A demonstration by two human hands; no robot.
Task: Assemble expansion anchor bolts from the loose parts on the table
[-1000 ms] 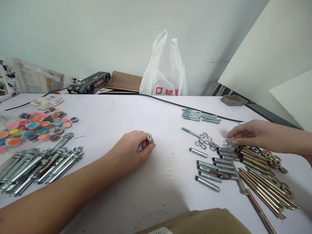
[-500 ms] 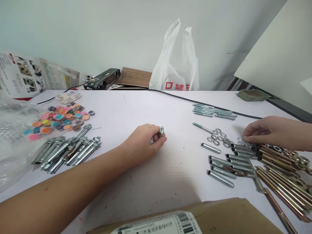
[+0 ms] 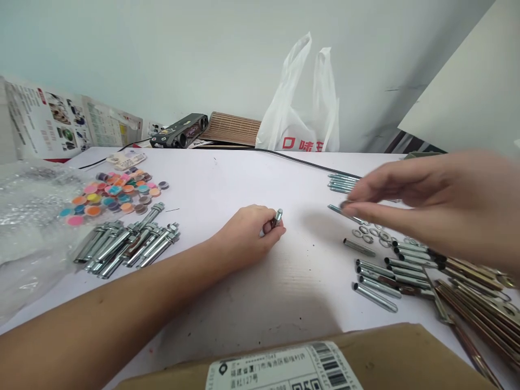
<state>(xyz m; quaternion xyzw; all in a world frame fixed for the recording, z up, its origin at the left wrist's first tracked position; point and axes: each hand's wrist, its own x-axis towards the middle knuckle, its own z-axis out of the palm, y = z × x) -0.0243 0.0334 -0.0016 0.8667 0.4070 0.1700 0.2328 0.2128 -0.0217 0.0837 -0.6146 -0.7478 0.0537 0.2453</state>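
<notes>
My left hand (image 3: 254,234) is closed around a silver metal bolt (image 3: 278,215), held upright above the middle of the table. Only the bolt's top end shows between thumb and fingers. My right hand (image 3: 422,197), blurred by motion, pinches a small dark piece (image 3: 348,205) at its fingertips, too smeared to name. Below that hand lie flat washers (image 3: 368,238), a lone silver rod (image 3: 337,209) and several metal sleeves (image 3: 376,297). On the left, assembled expansion bolts (image 3: 122,244) with nuts and washers rest in a pile.
Brass-coloured rods (image 3: 471,309) lie at the right. Coloured round caps (image 3: 93,210) and clear plastic wrap (image 3: 28,216) are at the left. A cardboard box (image 3: 390,352) sits at the front edge. A white plastic bag (image 3: 300,119) and a black cable (image 3: 300,158) are at the back.
My right hand has lifted from the small rings at the right and moved left and nearer, with a small piece in its fingertips. My left hand keeps the bolt; the view has shifted slightly.
</notes>
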